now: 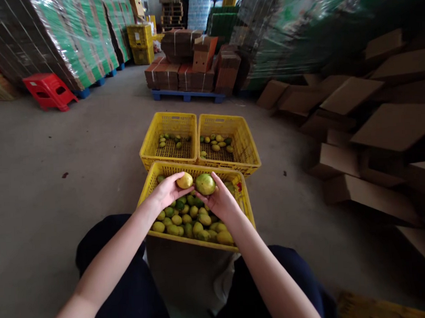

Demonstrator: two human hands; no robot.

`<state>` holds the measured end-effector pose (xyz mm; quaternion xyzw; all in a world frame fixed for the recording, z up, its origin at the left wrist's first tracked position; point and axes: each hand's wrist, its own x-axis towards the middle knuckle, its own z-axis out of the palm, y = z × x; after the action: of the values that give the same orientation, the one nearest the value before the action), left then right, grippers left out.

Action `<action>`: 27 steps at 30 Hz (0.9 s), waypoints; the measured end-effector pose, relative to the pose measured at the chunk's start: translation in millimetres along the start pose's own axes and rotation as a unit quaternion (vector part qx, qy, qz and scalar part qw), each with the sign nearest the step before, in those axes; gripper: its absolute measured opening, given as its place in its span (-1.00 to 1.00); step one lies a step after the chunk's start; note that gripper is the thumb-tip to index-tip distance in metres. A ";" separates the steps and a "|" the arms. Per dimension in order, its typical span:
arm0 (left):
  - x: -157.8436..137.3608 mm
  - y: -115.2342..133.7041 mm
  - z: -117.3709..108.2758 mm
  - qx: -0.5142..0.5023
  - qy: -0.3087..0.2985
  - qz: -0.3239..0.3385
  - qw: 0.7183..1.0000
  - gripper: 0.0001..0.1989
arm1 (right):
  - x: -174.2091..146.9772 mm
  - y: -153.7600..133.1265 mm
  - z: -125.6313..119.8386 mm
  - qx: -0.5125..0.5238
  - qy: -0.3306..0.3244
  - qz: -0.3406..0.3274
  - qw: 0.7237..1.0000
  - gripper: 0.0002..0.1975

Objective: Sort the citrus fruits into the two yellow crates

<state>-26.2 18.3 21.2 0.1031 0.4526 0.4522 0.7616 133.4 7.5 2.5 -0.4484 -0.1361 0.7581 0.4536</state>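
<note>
My left hand is closed around a yellow lemon. Beside it, my right hand grips a larger, greenish lemon with a few dark specks. Both hands are raised over the near yellow crate, and the two fruits are close together. Many green and yellow lemons fill that crate; part of them is hidden under my hands. Behind it stand a left yellow crate and a right yellow crate, each with some lemons on its slatted floor.
A red stool stands at the far left. Bundled flat cartons lie on a blue pallet straight ahead. Loose cardboard boxes are heaped along the right side. Tall plastic-wrapped stacks rise at the back.
</note>
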 end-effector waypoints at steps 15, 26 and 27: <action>7.2 -3.7 -5.1 0.150 0.015 0.011 0.988 -0.63 | -7.8 -3.8 5.0 0.026 -0.037 0.062 0.997 -0.64; -0.1 0.7 -3.0 -0.014 -0.047 0.095 0.994 -0.92 | -11.8 -8.2 0.7 0.117 -0.124 -0.065 0.983 -0.86; -1.3 1.1 -2.5 -0.027 -0.052 0.094 0.994 -0.91 | -11.5 -8.9 -0.1 0.122 -0.124 -0.069 0.982 -0.82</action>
<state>-29.0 17.2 21.2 0.1477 0.3878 0.5277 0.7411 140.6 3.1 14.3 -0.2818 -0.1278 0.7856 0.5357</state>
